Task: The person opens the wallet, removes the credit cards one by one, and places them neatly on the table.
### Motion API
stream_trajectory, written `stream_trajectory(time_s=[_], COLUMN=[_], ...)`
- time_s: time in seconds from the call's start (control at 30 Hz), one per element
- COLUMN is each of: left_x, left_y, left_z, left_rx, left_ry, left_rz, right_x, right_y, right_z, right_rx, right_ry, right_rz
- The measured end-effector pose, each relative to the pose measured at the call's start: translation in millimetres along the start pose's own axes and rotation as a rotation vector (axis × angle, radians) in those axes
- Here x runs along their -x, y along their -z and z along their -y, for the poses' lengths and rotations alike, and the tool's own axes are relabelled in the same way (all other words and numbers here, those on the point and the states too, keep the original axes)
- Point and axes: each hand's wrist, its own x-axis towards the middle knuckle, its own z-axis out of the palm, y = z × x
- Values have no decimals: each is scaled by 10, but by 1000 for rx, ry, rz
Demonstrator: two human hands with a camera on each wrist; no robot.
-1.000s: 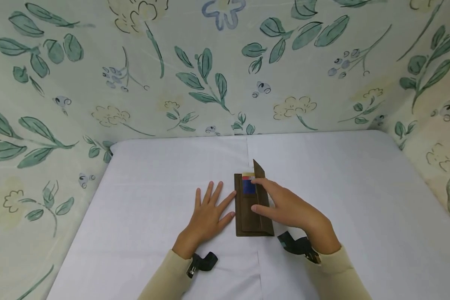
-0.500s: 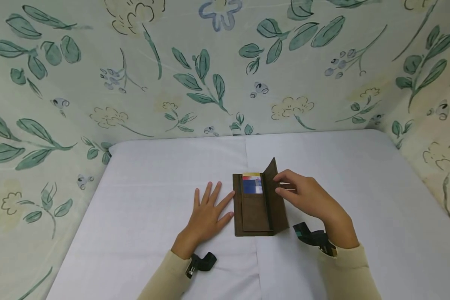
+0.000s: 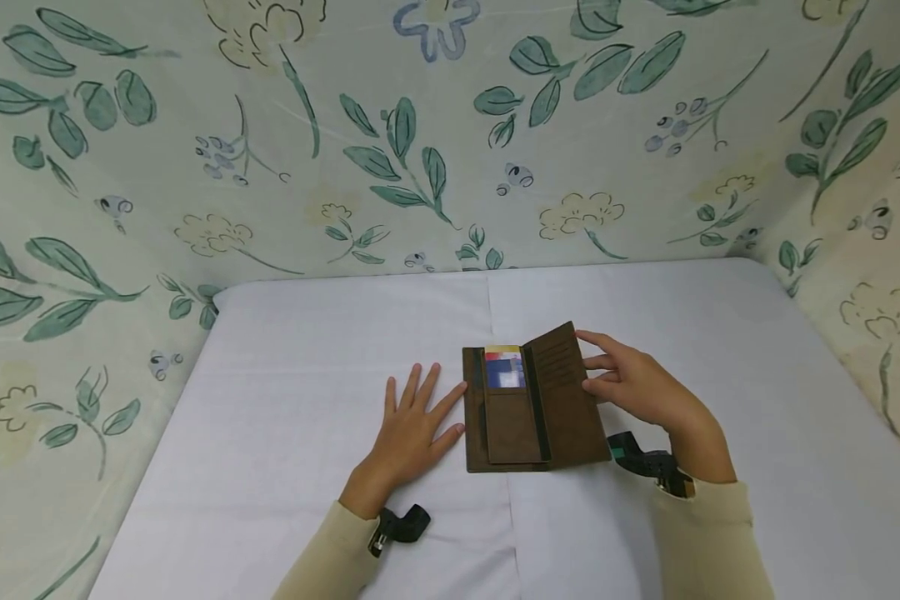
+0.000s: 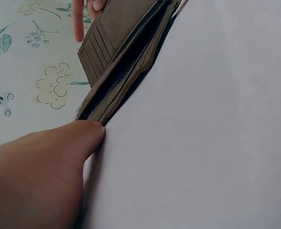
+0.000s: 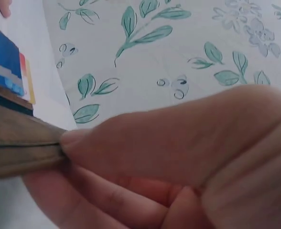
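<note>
A brown long wallet (image 3: 512, 429) lies unfolded on the white cloth in the head view, its right flap (image 3: 570, 392) raised at a slant. Slits for cards run along the inside of that flap. A blue card (image 3: 504, 372) with red and yellow edges above it sits in the left half's pocket. My right hand (image 3: 637, 379) pinches the flap's outer edge; in the right wrist view the thumb (image 5: 97, 143) presses on it with fingers beneath. My left hand (image 3: 405, 437) lies spread on the cloth, fingertips at the wallet's left edge.
White cloth (image 3: 307, 350) covers the table, with a crease running down its middle. Behind it and at both sides hangs a leaf-and-flower patterned curtain (image 3: 270, 167). Each wrist carries a small black camera, such as the left one (image 3: 405, 525).
My right hand has moved right, swinging the wallet's flap from nearly folded over to opened out, uncovering the card slits and the card. The left hand stays in place.
</note>
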Motion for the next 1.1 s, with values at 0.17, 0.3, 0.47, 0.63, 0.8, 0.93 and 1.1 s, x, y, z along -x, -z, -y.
stream_trajectory(time_s=[0.17, 0.3, 0.47, 0.63, 0.8, 0.93, 1.1], left_x=[9, 9, 5, 7, 0, -10, -6], left_y=[-10, -23, -29, -30, -37, -32, -30], left_z=[8, 18, 26, 27, 34, 38, 28], left_rx=[17, 13, 15, 25, 32, 26, 26], left_ry=[6, 6, 1, -6, -6, -3, 6], left_rz=[9, 11, 2, -4, -6, -2, 15], right_x=[-18, -39, -64, -88, -123, -146, -163], right_y=[22, 24, 12, -17, -44, -61, -73], right_z=[-110, -187, -254, -318, -385, -420, -454], right_rx=[-24, -7, 15, 16, 65, 116, 146], right_ry=[-35, -65, -87, -127, -124, -130, -138], right_rz=[36, 39, 28, 20, -4, -14, -9])
